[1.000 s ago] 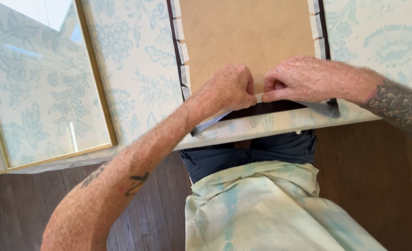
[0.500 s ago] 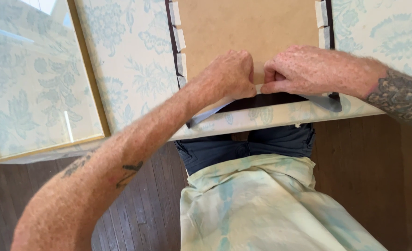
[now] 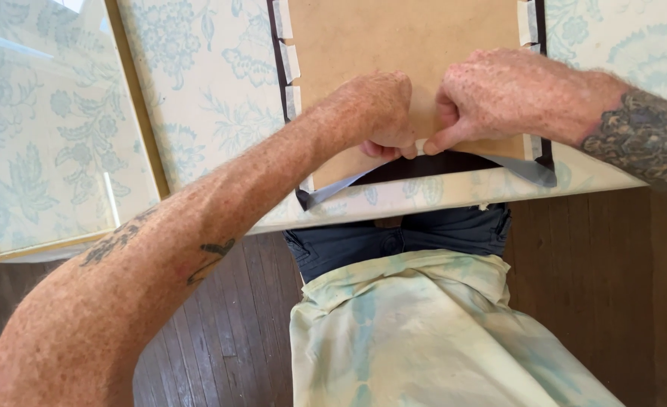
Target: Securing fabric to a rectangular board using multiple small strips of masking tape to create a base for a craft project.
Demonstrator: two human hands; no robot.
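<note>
A dark picture frame (image 3: 277, 68) lies face down on the table, its brown backing board (image 3: 393, 38) held in with strips of pale tape (image 3: 290, 62) along the sides. My left hand (image 3: 375, 109) and my right hand (image 3: 499, 94) meet at the board's near edge. Both pinch a small pale strip of tape (image 3: 419, 147) between fingertips and thumbs, right over the frame's dark bottom rail (image 3: 431, 166).
A floral blue-green cloth (image 3: 198, 98) covers the table. A gold-edged glass pane or frame (image 3: 134, 113) lies at the left. Below the table edge are dark wooden floorboards (image 3: 228, 339), my dark trousers and pale shirt.
The view has shifted slightly left and closer. Both hands stay together at the board's near edge, still pinching the tape strip.
</note>
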